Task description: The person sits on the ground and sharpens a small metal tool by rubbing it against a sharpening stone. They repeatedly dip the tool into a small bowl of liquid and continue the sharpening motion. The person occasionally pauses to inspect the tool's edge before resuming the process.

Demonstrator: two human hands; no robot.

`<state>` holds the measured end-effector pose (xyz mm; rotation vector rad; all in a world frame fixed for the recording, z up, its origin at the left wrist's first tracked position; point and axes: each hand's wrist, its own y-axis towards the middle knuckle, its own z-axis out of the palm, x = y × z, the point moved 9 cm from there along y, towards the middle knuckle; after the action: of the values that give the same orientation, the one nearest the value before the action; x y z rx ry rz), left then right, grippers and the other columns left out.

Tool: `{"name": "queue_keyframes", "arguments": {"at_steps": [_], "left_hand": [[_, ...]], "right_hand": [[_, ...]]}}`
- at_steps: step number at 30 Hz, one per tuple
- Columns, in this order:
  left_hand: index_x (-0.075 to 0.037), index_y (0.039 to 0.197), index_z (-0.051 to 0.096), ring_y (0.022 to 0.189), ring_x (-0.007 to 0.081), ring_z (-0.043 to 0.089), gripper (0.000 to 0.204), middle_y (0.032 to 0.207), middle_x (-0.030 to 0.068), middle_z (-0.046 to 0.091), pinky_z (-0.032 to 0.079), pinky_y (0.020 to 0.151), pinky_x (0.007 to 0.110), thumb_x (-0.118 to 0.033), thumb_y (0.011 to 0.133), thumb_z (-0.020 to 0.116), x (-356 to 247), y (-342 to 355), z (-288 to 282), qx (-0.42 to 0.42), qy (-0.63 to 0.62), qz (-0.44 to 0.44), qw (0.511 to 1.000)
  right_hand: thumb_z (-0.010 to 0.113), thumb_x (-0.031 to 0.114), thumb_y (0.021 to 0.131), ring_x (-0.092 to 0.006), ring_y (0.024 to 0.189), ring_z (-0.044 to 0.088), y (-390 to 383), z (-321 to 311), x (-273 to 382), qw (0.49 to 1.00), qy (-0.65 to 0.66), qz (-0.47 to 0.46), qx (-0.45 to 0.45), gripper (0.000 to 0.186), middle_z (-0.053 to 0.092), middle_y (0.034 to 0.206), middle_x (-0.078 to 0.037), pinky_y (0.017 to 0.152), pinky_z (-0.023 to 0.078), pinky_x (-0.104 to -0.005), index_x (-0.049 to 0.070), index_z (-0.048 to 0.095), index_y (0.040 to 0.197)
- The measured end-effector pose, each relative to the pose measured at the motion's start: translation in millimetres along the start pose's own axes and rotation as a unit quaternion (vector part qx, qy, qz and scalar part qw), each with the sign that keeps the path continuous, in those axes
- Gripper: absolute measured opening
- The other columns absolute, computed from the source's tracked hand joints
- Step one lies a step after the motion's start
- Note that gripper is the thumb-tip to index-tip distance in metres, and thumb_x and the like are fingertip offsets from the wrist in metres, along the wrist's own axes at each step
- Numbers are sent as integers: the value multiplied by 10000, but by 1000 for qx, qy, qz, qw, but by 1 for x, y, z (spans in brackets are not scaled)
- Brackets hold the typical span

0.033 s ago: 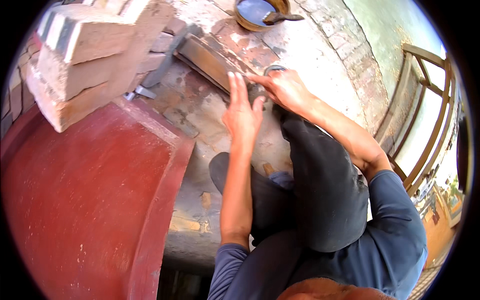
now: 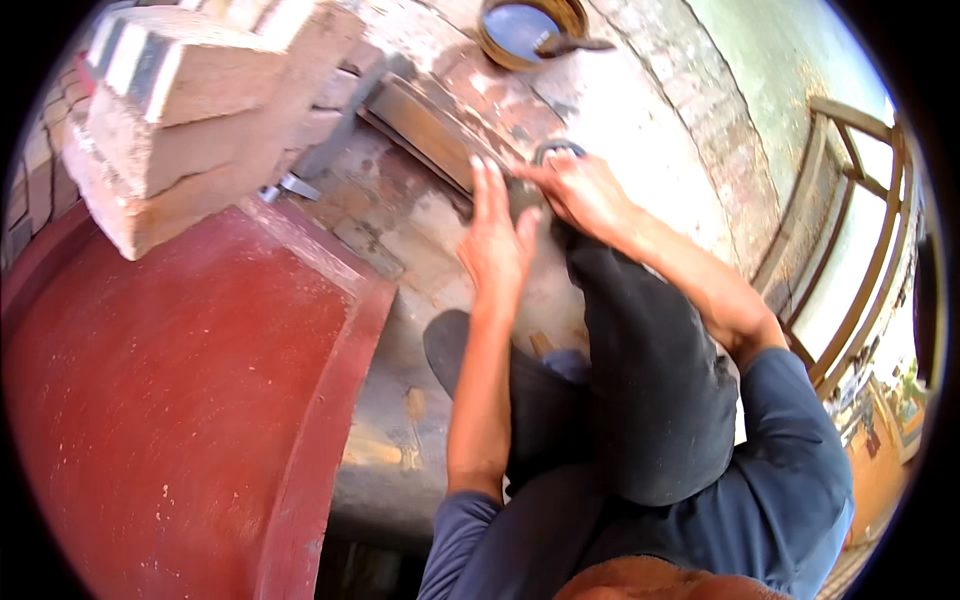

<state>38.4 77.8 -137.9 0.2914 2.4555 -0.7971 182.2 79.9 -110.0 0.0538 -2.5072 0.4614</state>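
Note:
A long, narrow brown block with a flat top lies slantwise on the wet, stained ground ahead of me. My left hand reaches to its near end, with the first two fingers stretched out together and the thumb apart. Their tips press down beside the block's end. Close by on the right, my right hand has its index finger pointing toward those fingertips. Its other fingers curl around a dark, rounded object, mostly hidden by the hand. What lies under the fingertips is too small to make out.
A bowl of cloudy liquid with a brush across its rim stands beyond the block. Stacked bricks rise at the left, behind a large red panel. A wooden frame stands at the right. My bent knee is below my right forearm.
The whole view has shifted slightly, so the scene sits a little lower and farther right. Both hands keep about the same place against the block.

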Motion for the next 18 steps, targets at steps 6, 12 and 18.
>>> {"name": "queue_keyframes", "arguments": {"at_steps": [6, 12, 18], "left_hand": [[-90, 1698, 328, 1285, 421, 666, 954, 1775, 140, 297, 586, 977, 480, -332, 909, 807, -7, 13, -13, -10, -5, -24, 1000], [-137, 1719, 294, 1308, 374, 670, 1050, 1803, 85, 249, 593, 958, 473, -377, 863, 854, -14, -8, 2, 50, 30, -15, 998], [-110, 1702, 328, 1286, 408, 674, 986, 1778, 103, 307, 594, 971, 481, -344, 889, 835, -13, 20, -23, -39, 16, 8, 999]], "right_hand": [[723, 111, 843, -356, 765, 725, 13, -11, 6, 999, -11, -10, -40, 527, 714, 806, -168, 703, 570, -474, 144, 746, 1368], [704, 54, 808, -401, 975, 699, -20, 2, -11, 993, -35, -61, -90, 579, 704, 922, -214, 784, 566, -505, 148, 752, 1377], [678, 142, 887, -378, 737, 712, 20, -12, 0, 998, 24, -23, -48, 473, 719, 817, -177, 663, 556, -476, 136, 742, 1355]]}}
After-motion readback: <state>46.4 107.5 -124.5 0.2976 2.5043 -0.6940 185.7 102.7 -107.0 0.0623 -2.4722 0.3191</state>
